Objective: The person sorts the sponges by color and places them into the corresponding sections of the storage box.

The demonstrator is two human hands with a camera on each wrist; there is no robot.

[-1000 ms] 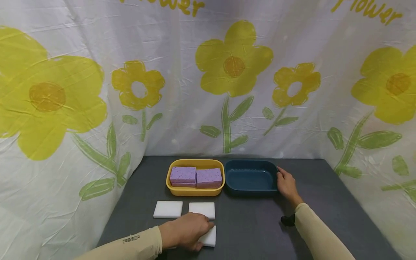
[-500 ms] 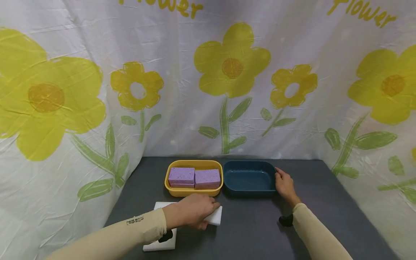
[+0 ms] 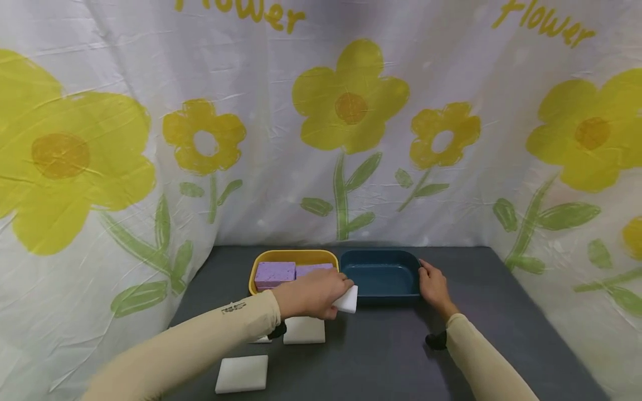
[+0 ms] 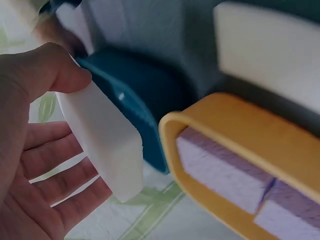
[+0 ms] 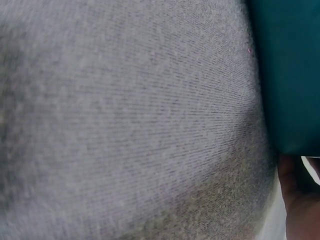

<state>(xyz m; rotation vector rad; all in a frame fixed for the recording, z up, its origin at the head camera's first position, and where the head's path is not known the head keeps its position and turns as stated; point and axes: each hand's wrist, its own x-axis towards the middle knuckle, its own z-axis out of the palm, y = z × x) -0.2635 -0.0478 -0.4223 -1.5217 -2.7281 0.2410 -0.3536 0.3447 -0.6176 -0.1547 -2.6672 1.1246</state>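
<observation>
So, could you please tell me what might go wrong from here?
The white block juts out from the left hand, so it might catch the near rim of the blue tray. The right hand holds that tray only at its right end, so a bump could swivel it.

A dark grey table [image 3: 381, 356] bears a yellow tray [image 3: 296, 255] and, just beside it, a blue tray [image 3: 382, 275]. Nearer the camera, three white blocks [image 3: 304, 331] lie flat, one mostly hidden.
</observation>
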